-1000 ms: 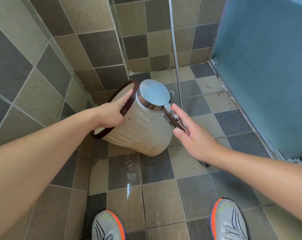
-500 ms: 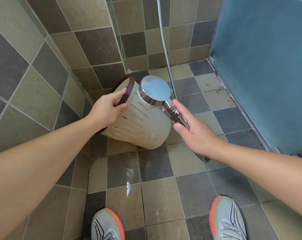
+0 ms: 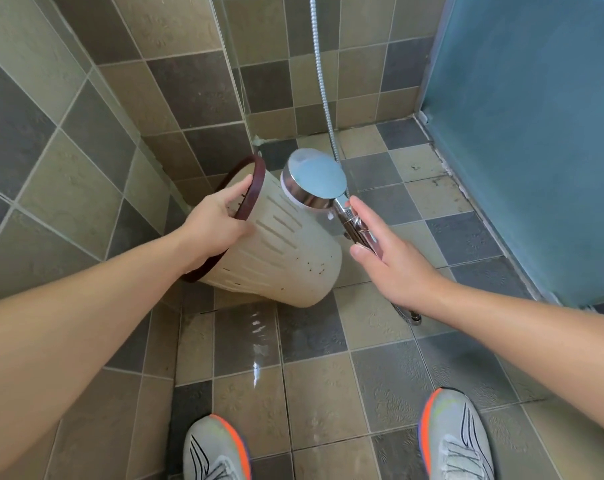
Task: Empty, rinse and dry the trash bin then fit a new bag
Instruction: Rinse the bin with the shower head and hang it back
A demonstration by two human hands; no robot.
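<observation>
Hands: your left hand [image 3: 217, 223] grips the dark rim of the trash bin [image 3: 276, 251], fingers curled over the edge, holding it tilted off the wet floor [image 3: 314, 382] by the tiled corner; your right hand [image 3: 394, 258] holds the shower head [image 3: 314, 183] by its chrome handle, fingers nearly straight along it, thumb beneath. Rinse, advised: turn the bin's mouth toward the spray face and rotate it so the speckled lower wall gets washed. Not legible: the bin's interior, whether water is flowing, and the spray face itself.
</observation>
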